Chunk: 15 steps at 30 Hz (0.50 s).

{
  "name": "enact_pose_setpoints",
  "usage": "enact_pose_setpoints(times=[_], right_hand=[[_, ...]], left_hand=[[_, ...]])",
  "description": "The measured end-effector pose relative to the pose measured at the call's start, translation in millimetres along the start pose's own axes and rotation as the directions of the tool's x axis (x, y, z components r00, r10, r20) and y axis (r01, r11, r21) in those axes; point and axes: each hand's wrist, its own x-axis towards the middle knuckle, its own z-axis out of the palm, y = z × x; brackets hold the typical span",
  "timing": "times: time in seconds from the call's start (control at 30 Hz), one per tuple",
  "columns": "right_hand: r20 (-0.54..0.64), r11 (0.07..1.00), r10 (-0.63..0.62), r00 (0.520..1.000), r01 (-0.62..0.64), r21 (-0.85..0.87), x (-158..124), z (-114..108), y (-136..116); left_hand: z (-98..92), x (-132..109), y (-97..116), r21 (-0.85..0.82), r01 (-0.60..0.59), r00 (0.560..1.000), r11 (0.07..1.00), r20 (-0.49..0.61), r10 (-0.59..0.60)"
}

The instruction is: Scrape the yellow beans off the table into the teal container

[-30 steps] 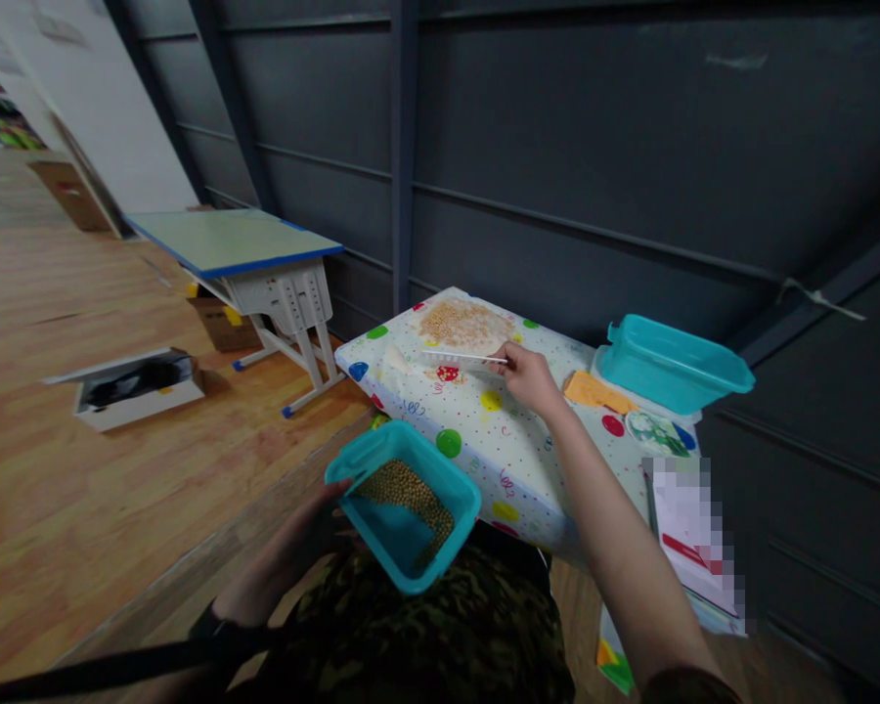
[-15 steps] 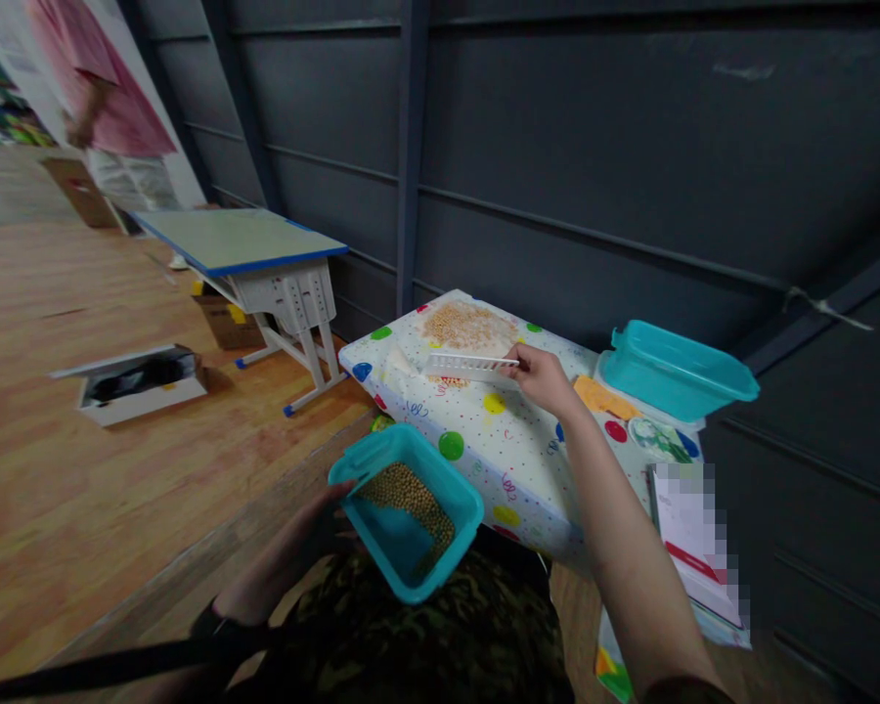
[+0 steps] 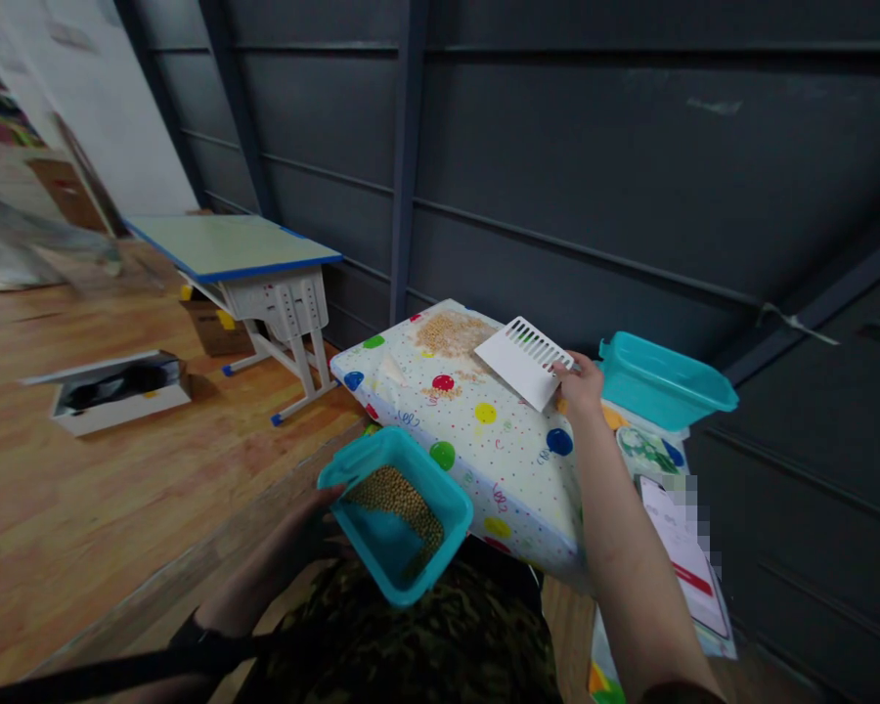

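My left hand (image 3: 315, 528) grips the left rim of a teal tub (image 3: 392, 572), its thumb over the edge. Round tan beans (image 3: 400, 494) lie inside the tub, which is in front of my body. Over the dotted tablecloth (image 3: 462, 440), my right hand (image 3: 581, 379) is closed on the right end of a white slotted plate (image 3: 520, 367), held tilted with its broad face showing. Pale beans and crumbs (image 3: 451, 334) are spread on the cloth's far left part, with a smaller patch (image 3: 444, 392) nearer me.
Another teal tub (image 3: 664, 381) stands at the table's right end, near an orange cloth (image 3: 614, 418) and a phone-like device (image 3: 685, 557). At left are a school desk (image 3: 227, 244), an open white box (image 3: 128, 401) and a walking person (image 3: 15, 235). A dark wall rises behind.
My right hand has moved right with the white plate, lifting it off the bean area and turning its broad face into view. The person at left has walked further left.
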Motion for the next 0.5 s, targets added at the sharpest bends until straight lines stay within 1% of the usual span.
enact_pose_setpoints(times=[0.07, 0.2, 0.37, 0.5], right_hand=[[-0.02, 0.999, 0.052, 0.998, -0.052, -0.013, 2, 2, 7], [0.048, 0.992, 0.126, 0.991, -0.124, -0.035, 4, 10, 10], [0.085, 0.979, 0.202, 0.976, -0.198, -0.049, 4, 25, -3], [0.117, 0.972, 0.235, 0.965, -0.229, -0.058, 3, 40, -12]], left_hand=[[-0.4, 2, -2, 0.009, -0.003, 1.0, 1.0, -0.009, 0.003], [1.0, 2, -5, 0.005, 0.006, 1.0, 1.0, -0.024, -0.006], [2.0, 3, -6, -0.009, 0.005, 1.0, 1.0, -0.024, -0.006], [-0.9, 5, -10, -0.016, 0.002, 0.999, 1.0, -0.04, -0.002]])
